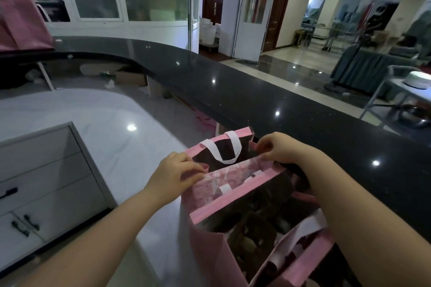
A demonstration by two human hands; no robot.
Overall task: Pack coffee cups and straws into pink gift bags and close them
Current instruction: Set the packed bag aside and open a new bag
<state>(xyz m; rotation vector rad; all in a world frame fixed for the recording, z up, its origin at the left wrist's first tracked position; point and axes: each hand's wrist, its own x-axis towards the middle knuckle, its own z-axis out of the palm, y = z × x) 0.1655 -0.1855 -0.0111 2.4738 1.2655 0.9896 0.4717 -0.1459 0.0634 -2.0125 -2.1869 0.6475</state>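
Near right, an open second bag (312, 261) (contents too dim to name); just beyond it, by the black counter (303, 105), the pink gift bag (235, 202), left hand (177, 175) and right hand (277, 149) each pinching its rim, where an uneven pull risks tearing paper or tipping it.

Both bare forearms reach forward from the bottom edge, the left (105, 228) rising from the lower left, the right (354, 198) from the lower right. The left hand (177, 175) is palm down, its fingers curled and pinching the left end of the bag (233, 196) mouth. The right hand (277, 147), knuckles up, pinches the far right corner with curled fingers. The hands are apart, the right one farther forward.
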